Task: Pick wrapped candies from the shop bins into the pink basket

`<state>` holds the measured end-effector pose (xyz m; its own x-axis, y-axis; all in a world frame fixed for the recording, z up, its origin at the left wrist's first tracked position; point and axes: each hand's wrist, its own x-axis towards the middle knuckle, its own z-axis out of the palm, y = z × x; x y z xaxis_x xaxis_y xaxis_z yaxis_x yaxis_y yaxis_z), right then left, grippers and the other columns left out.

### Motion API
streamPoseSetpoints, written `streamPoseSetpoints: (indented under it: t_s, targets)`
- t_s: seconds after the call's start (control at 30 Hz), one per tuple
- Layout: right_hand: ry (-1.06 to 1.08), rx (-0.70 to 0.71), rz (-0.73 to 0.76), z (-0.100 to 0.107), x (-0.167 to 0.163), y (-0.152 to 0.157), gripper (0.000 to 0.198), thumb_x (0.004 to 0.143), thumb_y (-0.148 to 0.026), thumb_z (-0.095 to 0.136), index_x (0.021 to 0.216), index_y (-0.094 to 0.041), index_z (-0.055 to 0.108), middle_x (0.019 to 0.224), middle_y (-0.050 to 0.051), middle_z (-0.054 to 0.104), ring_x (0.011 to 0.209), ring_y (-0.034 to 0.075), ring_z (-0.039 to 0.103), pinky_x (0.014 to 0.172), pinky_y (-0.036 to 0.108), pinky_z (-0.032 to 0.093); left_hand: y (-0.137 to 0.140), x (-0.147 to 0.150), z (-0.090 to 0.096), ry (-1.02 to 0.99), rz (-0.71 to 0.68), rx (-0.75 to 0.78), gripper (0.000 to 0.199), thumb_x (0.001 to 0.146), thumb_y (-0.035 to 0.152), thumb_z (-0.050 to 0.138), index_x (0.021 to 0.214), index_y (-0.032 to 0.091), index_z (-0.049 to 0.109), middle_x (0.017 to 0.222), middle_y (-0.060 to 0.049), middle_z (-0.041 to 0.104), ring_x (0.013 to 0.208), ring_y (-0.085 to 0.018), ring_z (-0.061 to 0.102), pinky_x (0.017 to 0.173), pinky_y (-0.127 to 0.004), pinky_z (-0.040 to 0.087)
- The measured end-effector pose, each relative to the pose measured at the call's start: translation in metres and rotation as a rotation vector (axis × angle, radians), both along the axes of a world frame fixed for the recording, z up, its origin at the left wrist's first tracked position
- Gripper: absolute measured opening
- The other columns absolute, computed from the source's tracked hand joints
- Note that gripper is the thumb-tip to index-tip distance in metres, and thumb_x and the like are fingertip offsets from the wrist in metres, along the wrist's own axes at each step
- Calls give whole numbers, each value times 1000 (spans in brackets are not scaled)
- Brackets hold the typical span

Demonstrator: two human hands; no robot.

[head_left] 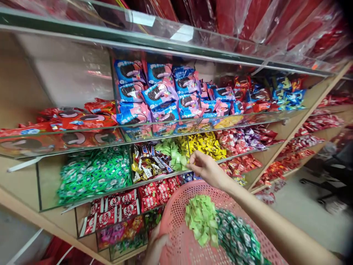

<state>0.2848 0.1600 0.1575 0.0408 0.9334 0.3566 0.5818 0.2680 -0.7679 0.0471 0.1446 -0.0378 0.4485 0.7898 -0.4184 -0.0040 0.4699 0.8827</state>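
Note:
My left hand (157,244) grips the left side of a pink perforated plastic basket (176,206). Inside it, light green wrapped candies (202,221) lie beside dark green wrapped candies (239,235). Above the basket's far rim, my right hand (204,167) has its fingers curled together; whatever they may hold is hidden. That hand is nearest to a shelf compartment's light green candies (176,156) and the yellow-wrapped candies (206,145) behind them.
Glass-fronted shelves hold green packets (96,175), Snickers bars and gold-wrapped sweets (151,162), blue-and-pink cookie packs (160,92) and red packets (110,209). A glass shelf edge (154,136) runs above my right hand. A black wheeled chair base (322,187) stands at right.

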Motion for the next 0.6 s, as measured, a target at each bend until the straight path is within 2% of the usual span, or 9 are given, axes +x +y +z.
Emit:
streamPoseSetpoints:
  t_s: [0.07, 0.17, 0.27, 0.33, 0.4, 0.5, 0.6]
  targets:
    - [137, -102, 49, -21, 16, -24, 22, 80, -36, 58, 73, -21, 44, 65, -4, 45, 57, 9, 42, 53, 23, 35, 2, 2, -2, 25, 0, 29, 72, 54, 14, 51, 125, 20, 59, 120, -5, 64, 122, -32, 48, 102, -40, 39]
    - [230, -274, -5, -74, 42, -49, 30, 76, -45, 61, 72, -21, 43, 64, -4, 46, 56, 9, 42, 53, 24, 36, 4, 4, -8, 26, -18, 54, 70, 54, 15, 51, 123, 19, 60, 110, -7, 68, 115, -32, 53, 99, -41, 41]
    - [257, -415, -96, -127, 60, -58, 36, 70, -50, 63, 67, -21, 42, 60, -3, 48, 52, 10, 42, 50, 25, 36, 6, 3, -14, 11, -31, 33, 69, 53, 15, 51, 121, 19, 61, 102, -7, 70, 111, -32, 56, 94, -40, 44]
    - [278, -474, -126, -151, 65, -56, 38, 65, -50, 65, 66, -22, 41, 58, -3, 48, 50, 10, 42, 49, 25, 37, 6, 1, -18, 16, -44, 17, 66, 54, 15, 52, 118, 18, 63, 97, -7, 70, 106, -31, 58, 91, -40, 45]
    - [298, -501, -124, -164, 66, -51, 39, 62, -51, 66, 66, -22, 40, 56, -4, 48, 49, 9, 42, 47, 25, 37, 7, 0, -20, 36, -55, 26, 63, 54, 15, 52, 116, 17, 65, 94, -7, 70, 101, -31, 59, 88, -39, 46]
    - [300, -520, -87, -173, 65, -40, 42, 60, -54, 67, 67, -22, 41, 55, -5, 46, 47, 9, 41, 47, 24, 37, 6, 1, -19, 62, -56, 47, 66, 53, 15, 51, 118, 18, 64, 94, -6, 70, 97, -30, 60, 85, -37, 47]
    - [190, -524, -127, -182, 68, -33, 44, 61, -59, 63, 66, -23, 38, 56, -5, 46, 47, 10, 40, 46, 25, 34, 4, 2, -16, 72, -42, 43, 68, 53, 15, 51, 119, 18, 63, 96, -6, 70, 102, -30, 58, 88, -37, 45]
